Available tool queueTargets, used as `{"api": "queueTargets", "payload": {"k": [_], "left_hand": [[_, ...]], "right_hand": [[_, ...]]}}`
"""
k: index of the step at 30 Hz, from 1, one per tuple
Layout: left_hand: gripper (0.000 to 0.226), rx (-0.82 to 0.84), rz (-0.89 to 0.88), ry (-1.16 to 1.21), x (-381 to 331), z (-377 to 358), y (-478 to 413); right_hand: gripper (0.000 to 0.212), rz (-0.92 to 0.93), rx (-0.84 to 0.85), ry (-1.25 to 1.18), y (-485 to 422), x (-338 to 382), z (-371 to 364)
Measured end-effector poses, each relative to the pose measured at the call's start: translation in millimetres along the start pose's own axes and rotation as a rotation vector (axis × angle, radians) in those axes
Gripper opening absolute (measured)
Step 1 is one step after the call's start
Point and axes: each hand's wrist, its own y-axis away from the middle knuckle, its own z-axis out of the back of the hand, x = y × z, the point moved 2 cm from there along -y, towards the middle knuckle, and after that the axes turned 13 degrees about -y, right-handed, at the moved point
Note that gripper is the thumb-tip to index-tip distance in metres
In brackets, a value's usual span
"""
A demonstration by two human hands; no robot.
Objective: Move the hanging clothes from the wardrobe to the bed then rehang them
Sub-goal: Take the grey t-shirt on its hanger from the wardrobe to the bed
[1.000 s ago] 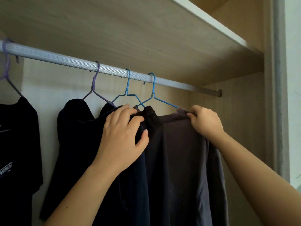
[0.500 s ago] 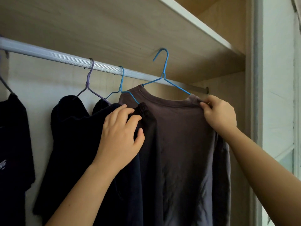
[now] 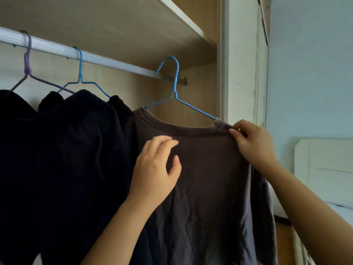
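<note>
A dark grey-brown sweatshirt (image 3: 206,178) hangs on a blue wire hanger (image 3: 174,88) whose hook is off the silver wardrobe rail (image 3: 107,59) and in front of it. My right hand (image 3: 252,142) pinches the sweatshirt's right shoulder together with the hanger end. My left hand (image 3: 155,169) hovers open over the sweatshirt's chest, fingers curled and apart, holding nothing. Two dark navy garments (image 3: 63,150) stay on the rail at the left, one on a purple hanger (image 3: 28,69), one on a second blue hanger (image 3: 81,73).
A wooden shelf (image 3: 133,25) runs just above the rail. The wardrobe's white side frame (image 3: 242,73) stands right of the sweatshirt, with a pale wall (image 3: 309,73) and a white box-like shape (image 3: 324,165) beyond it.
The sweatshirt and its blue hanger have come off the rail and moved right and outward. My left hand let go of the navy garment and shifted onto the sweatshirt's front.
</note>
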Motion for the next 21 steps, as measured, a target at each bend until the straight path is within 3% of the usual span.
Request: {"api": "queueTargets", "payload": {"k": [4,9,13,21], "left_hand": [[0.038,0.091,0.083,0.327,-41.9,-17.8,29.9],[0.041,0.227,0.171,0.568,-95.8,-30.7,75.0],[0.027,0.388,0.229,0.781,-147.7,-38.3,107.2],[0.033,0.729,0.237,1.094,-248.6,-51.5,143.5]], "right_hand": [[0.009,-0.086,0.013,0.045,50.6,-9.8,37.7],[0.01,-0.244,-0.028,0.082,115.7,-28.1,86.3],[0.012,-0.397,-0.068,0.066,166.4,-40.9,121.3],[0.021,-0.631,-0.248,0.064,257.0,-56.0,193.4]]}}
